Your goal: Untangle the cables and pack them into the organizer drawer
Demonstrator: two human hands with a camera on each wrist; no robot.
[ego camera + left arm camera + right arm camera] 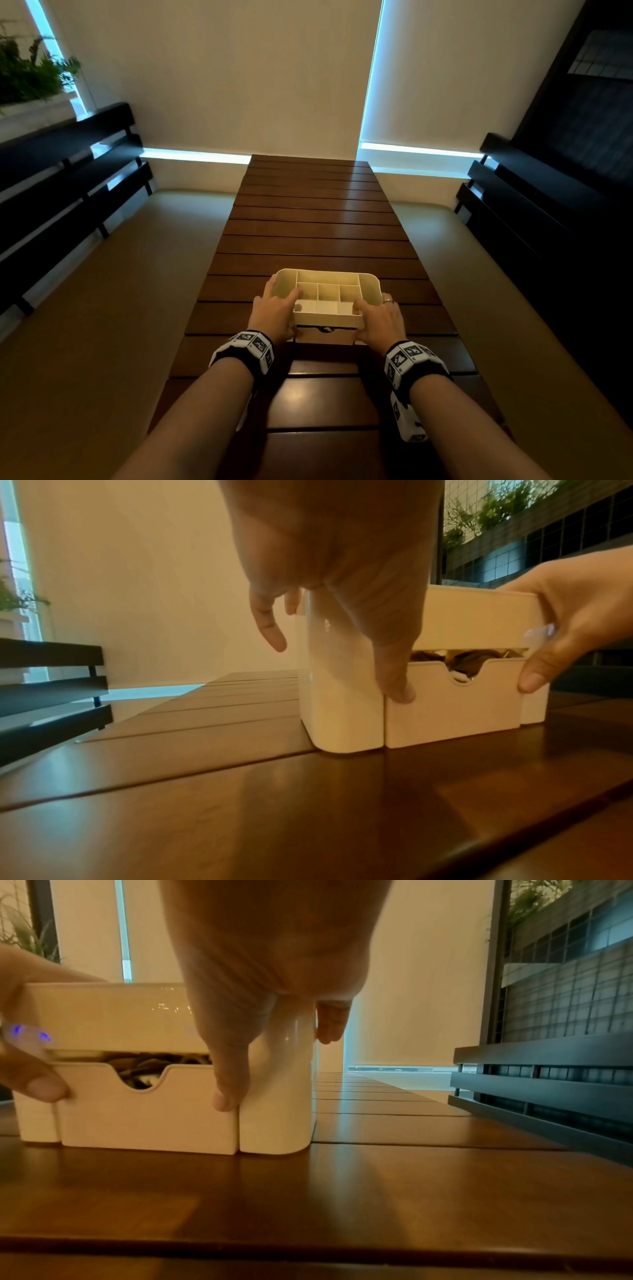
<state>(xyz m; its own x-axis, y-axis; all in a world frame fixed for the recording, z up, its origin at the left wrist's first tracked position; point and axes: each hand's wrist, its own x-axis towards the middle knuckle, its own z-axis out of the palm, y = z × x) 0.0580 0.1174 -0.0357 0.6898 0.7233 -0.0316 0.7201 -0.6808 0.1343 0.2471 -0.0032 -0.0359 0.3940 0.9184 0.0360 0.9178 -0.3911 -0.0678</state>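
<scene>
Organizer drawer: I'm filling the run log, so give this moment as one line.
drawer: nearly closed, cables inside | left hand: thumb on drawer front | right hand: same | organizer: on table

My arms are bare to the wrist, no sleeves. Each wrist carries a black band [244, 349] fitted with white blocks printed with black-and-white square code markers; the one on my right wrist [412, 363] has a further white marked block [407, 419] hanging below it. On my right hand [382, 323] I wear a thin ring [388, 301]. My left hand [274, 313] wears nothing.
</scene>
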